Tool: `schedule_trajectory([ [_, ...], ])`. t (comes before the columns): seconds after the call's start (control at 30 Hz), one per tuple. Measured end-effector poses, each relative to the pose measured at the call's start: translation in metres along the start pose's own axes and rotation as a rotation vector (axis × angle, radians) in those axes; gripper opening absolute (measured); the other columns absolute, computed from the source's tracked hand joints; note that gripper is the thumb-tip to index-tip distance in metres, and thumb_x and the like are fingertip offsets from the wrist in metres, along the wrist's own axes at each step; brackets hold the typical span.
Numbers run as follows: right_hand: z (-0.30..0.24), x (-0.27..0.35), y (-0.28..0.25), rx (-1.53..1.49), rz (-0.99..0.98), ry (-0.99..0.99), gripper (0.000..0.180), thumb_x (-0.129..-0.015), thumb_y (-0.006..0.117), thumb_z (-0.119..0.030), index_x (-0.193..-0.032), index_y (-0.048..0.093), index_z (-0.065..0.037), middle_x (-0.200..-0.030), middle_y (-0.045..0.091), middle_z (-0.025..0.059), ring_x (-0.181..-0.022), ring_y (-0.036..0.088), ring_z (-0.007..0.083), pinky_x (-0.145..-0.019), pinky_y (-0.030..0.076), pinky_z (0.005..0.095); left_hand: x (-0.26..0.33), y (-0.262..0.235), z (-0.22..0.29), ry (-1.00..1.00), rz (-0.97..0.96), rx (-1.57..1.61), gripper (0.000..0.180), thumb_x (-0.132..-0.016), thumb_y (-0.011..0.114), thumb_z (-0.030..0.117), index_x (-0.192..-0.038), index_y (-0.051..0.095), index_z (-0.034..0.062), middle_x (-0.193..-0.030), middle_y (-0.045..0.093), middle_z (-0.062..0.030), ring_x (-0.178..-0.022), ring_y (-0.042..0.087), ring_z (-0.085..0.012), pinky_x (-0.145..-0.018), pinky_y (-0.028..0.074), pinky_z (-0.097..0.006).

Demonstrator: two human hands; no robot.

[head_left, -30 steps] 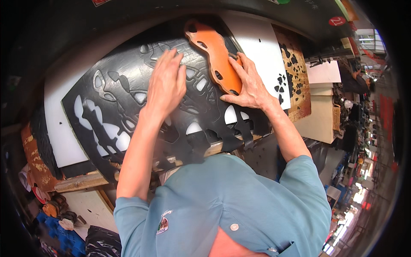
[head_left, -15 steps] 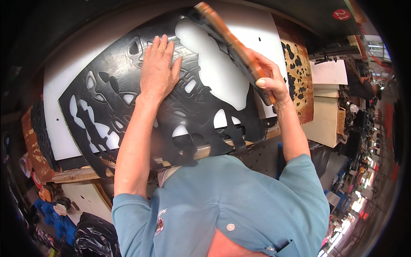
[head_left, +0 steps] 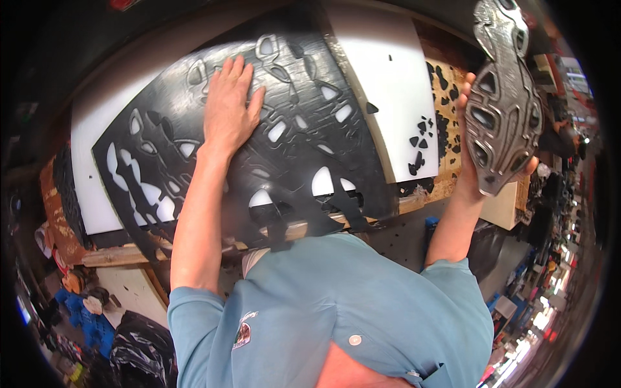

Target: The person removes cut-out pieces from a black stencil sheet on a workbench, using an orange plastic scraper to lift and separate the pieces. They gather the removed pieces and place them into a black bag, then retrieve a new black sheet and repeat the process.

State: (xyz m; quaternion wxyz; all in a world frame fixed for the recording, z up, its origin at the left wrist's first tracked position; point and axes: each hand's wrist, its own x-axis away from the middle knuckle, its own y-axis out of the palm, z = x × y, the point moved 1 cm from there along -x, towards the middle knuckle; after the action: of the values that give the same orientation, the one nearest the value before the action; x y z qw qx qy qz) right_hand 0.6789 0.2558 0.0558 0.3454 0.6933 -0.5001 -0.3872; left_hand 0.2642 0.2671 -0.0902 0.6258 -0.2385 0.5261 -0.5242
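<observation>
A large black rubber sheet (head_left: pixel 304 149) full of sole-shaped cut-outs lies over a white cutting board (head_left: pixel 394 84). My left hand (head_left: pixel 228 110) presses flat on the sheet's upper part, fingers spread. My right hand (head_left: pixel 475 161) is raised at the far right and grips a grey metal sole-shaped cutting die (head_left: pixel 504 103), held upright with its patterned face toward me. The palm and most fingers of that hand are hidden behind the die.
Small black offcuts (head_left: pixel 420 129) lie scattered on the white board and on a worn wooden board (head_left: pixel 446 136) to its right. A wooden bench edge (head_left: pixel 116 255) runs along the front. Bags and blue items (head_left: pixel 84 304) crowd the lower left; cluttered shelves fill the right.
My right hand lifted the die off the sheet and carried it to the right, turning it so its grey face shows. My left hand stayed pressed on the sheet.
</observation>
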Motion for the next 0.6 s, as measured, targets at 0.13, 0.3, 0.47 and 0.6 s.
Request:
schedule_trajectory([
  [0.13,0.067,0.016,-0.037,-0.622,-0.02,0.17,0.125,-0.067,0.101,-0.024,-0.168,0.03,-0.009,-0.168,0.026,0.0299,-0.152,0.033,0.0455,-0.127,0.034,0.0562,0.004,0.003,-0.003,-0.006,0.049,0.024,0.05,-0.102,0.07,0.028,-0.143,0.065,0.0004,-0.158,0.055,-0.0202,-0.154,0.044,-0.0367,-0.128,0.031,-0.052],
  [0.3,0.074,0.021,-0.05,-0.256,0.227,0.34,0.089,-0.087,0.083,-0.036,-0.162,0.043,-0.011,-0.161,0.041,0.0279,-0.149,0.035,0.0511,-0.124,0.034,0.0635,0.006,0.004,-0.006,-0.016,0.089,0.113,0.045,-0.099,0.072,0.026,-0.135,0.07,-0.0006,-0.152,0.061,-0.0203,-0.15,0.049,-0.0386,-0.127,0.035,-0.051],
  [0.47,0.045,0.004,-0.058,1.084,0.371,0.332,0.072,-0.095,0.077,-0.03,-0.156,0.049,-0.004,-0.137,0.067,0.0195,-0.115,0.071,0.026,-0.096,0.06,0.0386,0.009,-0.013,-0.009,-0.12,0.206,0.456,0.036,-0.099,0.072,0.02,-0.13,0.074,0.0011,-0.142,0.068,-0.022,-0.145,0.055,-0.0395,-0.122,0.043,-0.048],
  [0.6,0.073,0.009,-0.086,2.494,0.189,0.188,0.099,-0.082,0.085,-0.054,-0.164,0.045,-0.018,-0.16,0.038,0.0397,-0.15,0.034,0.0555,-0.124,0.031,0.0593,0.057,-0.062,-0.021,-0.259,0.361,0.393,0.036,-0.1,0.073,0.017,-0.132,0.074,0.0017,-0.14,0.071,-0.0195,-0.136,0.064,-0.0327,-0.116,0.048,-0.042],
])
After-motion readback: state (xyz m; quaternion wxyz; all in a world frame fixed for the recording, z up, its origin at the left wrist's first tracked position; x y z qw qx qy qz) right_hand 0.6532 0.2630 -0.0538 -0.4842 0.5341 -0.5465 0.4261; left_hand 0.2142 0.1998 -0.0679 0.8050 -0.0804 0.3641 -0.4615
